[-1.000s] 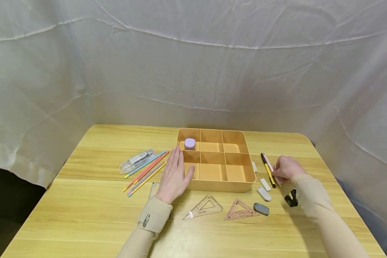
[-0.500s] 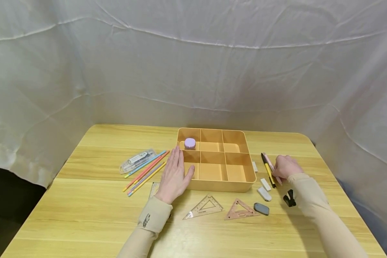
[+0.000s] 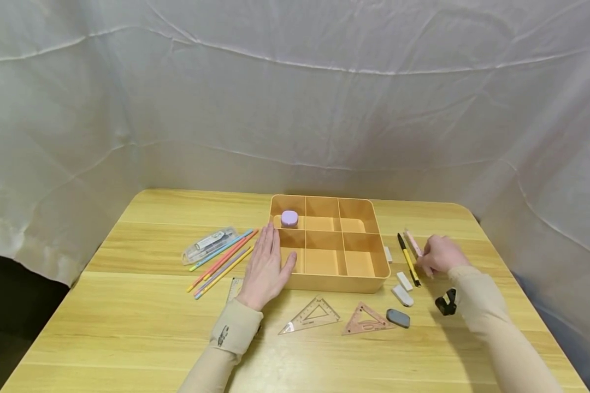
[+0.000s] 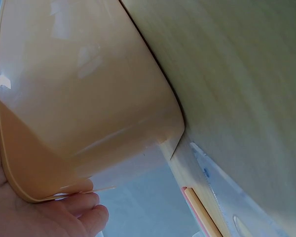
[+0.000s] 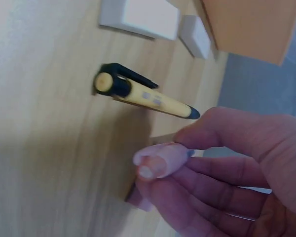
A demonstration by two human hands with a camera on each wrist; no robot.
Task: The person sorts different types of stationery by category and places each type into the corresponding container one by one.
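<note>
In the head view an orange box [image 3: 334,283] with six compartments holds a lilac round item [image 3: 289,219] in its back-left one. The left hand [image 3: 265,270] lies along the box's left side, fingers extended; the left wrist view shows its fingers [image 4: 84,207] at the box's rim [image 4: 34,200]. To the right of the box, the right hand [image 3: 441,255] pinches a pink pen [image 3: 413,242] between thumb and fingers. A close look at that pink pen [image 5: 163,160] comes from the right wrist view, beside a yellow and black pen [image 5: 153,98] on the table.
White erasers [image 3: 402,295] and a grey eraser [image 3: 398,318] lie right of the box, a black clip [image 3: 446,302] near the right wrist. Two triangle rulers [image 3: 311,317] are in front. Several pencils [image 3: 226,256] and a clear case [image 3: 207,245] lie left.
The right hand has shifted slightly right with the pink pen, whose gap from the yellow and black pen has widened. The left hand and box have not visibly moved.
</note>
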